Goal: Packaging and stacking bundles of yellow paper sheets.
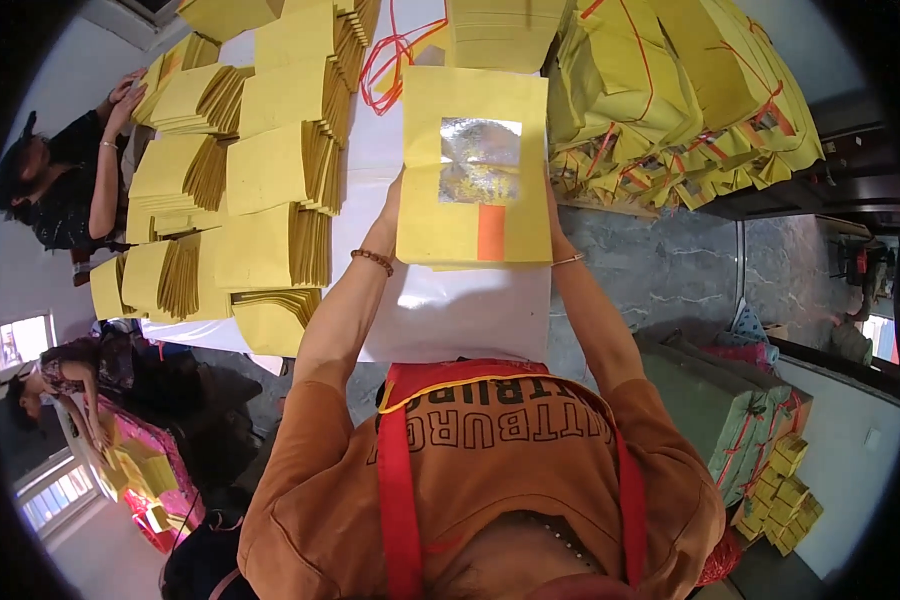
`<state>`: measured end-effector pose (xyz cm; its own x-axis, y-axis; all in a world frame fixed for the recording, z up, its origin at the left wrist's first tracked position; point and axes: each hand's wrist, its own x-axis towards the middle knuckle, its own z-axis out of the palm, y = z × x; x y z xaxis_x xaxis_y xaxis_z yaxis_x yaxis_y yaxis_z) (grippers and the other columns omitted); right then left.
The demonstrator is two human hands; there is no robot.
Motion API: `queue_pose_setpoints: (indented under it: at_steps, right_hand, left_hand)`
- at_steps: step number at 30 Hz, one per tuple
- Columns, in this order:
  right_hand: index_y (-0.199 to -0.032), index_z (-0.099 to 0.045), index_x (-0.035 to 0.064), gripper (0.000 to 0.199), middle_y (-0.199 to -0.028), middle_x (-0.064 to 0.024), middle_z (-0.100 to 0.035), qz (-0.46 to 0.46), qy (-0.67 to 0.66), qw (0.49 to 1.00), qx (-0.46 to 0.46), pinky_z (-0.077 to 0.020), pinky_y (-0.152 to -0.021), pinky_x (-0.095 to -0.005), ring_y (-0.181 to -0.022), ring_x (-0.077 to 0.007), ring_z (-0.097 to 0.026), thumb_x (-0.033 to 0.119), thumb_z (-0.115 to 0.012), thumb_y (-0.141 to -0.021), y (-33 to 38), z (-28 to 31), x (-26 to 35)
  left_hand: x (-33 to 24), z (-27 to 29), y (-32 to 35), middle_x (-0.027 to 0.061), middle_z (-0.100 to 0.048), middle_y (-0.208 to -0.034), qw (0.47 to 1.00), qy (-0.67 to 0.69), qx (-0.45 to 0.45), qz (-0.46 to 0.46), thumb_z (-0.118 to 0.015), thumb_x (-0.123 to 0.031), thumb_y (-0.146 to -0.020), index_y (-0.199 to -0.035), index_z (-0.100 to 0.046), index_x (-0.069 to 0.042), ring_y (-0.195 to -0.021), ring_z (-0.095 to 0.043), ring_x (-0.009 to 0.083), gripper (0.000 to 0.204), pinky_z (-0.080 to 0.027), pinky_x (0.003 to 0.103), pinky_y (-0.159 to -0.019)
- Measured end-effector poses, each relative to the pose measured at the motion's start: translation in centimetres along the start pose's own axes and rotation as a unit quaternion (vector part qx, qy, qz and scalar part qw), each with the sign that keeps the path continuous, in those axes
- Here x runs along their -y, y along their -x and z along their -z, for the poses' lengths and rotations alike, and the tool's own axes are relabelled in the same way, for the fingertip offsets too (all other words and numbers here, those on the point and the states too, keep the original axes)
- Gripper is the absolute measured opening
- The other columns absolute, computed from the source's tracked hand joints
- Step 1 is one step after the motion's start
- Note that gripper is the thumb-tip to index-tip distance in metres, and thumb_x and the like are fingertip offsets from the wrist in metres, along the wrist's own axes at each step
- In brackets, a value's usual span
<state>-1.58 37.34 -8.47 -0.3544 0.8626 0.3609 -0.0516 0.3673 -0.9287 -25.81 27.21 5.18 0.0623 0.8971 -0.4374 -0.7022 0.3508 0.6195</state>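
I hold a stack of yellow paper sheets (470,110) upright over a white table (450,310). The top sheet carries a silver foil square (480,160) and an orange rectangle (491,232) below it. My left hand (393,200) grips the stack's left edge, and a bead bracelet sits on that wrist. At the stack's right edge, mostly hidden behind the paper, is my right hand (551,215), with a thin bangle on its wrist. Both hands are closed on the stack.
Fanned piles of yellow sheets (270,170) cover the table's left half. Yellow bundles tied with red string (670,90) are heaped at the right, and loose red string (395,50) lies beyond the stack. Another person (60,180) handles piles at the left. Green wrapped bundles (730,410) stand on the floor.
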Motion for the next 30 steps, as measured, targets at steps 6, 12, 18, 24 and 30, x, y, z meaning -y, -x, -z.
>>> queue_pose_setpoints:
  at_steps: [6,12,18,24,30]
  right_hand:
    - [-0.143,-0.015,0.0042,0.052,-0.147,-0.0093,-0.020,-0.145,-0.152,0.977,0.045,-0.0217,-0.108,-0.0324,-0.133,-0.0205,-0.023,0.023,-0.032,-0.098,3.2,-0.6,6.2]
    - [-0.144,-0.015,0.0058,0.053,-0.146,-0.0083,-0.023,-0.311,-0.237,0.920,0.039,-0.0228,-0.107,-0.0317,-0.132,-0.0197,-0.026,0.025,-0.034,-0.098,8.2,0.3,11.6]
    - [-0.144,-0.013,0.0073,0.054,-0.146,-0.0091,-0.022,-0.147,-0.019,0.985,0.093,-0.0217,-0.107,-0.0313,-0.132,-0.0194,-0.027,0.029,-0.032,-0.099,6.9,0.7,15.1]
    - [-0.125,-0.047,0.0074,0.040,-0.132,-0.0127,-0.040,-0.071,0.206,0.975,-0.034,-0.0267,-0.104,-0.0372,-0.124,-0.0275,-0.036,0.021,-0.053,-0.088,3.2,2.4,24.4]
    - [-0.116,-0.058,0.0236,0.044,-0.129,-0.0048,-0.047,0.243,0.383,0.822,0.343,-0.0079,-0.103,-0.0591,-0.123,-0.0264,-0.038,0.043,-0.061,-0.077,3.1,-5.7,30.9]
  left_hand:
    - [2.2,0.7,1.3,0.0026,-0.054,-0.109,0.998,0.060,-0.010,0.030,-0.036,-0.032,-0.097,-0.128,-0.041,-0.012,-0.094,-0.056,0.0147,0.037,-0.052,0.028,-0.077]
    - [6.3,0.2,5.9,0.0016,-0.053,-0.106,0.996,0.085,-0.011,0.008,-0.037,-0.033,-0.097,-0.126,-0.041,-0.013,-0.094,-0.054,0.0137,0.035,-0.049,0.029,-0.081]
    - [5.1,-1.8,7.6,0.0007,-0.053,-0.101,0.985,-0.140,-0.091,-0.050,-0.040,-0.026,-0.096,-0.121,-0.045,-0.010,-0.089,-0.052,0.0113,0.031,-0.047,0.025,-0.075]
    - [-2.1,-5.5,10.9,0.0023,-0.056,-0.101,0.818,-0.382,-0.183,-0.390,-0.048,-0.020,-0.092,-0.109,-0.055,-0.004,-0.092,-0.051,0.0137,0.024,-0.042,0.027,-0.077]
    - [-5.9,-11.9,6.3,0.0086,-0.056,-0.103,0.353,-0.762,0.088,-0.536,-0.054,-0.029,-0.086,-0.117,-0.052,-0.014,-0.091,-0.055,0.0257,0.035,-0.041,0.039,-0.076]
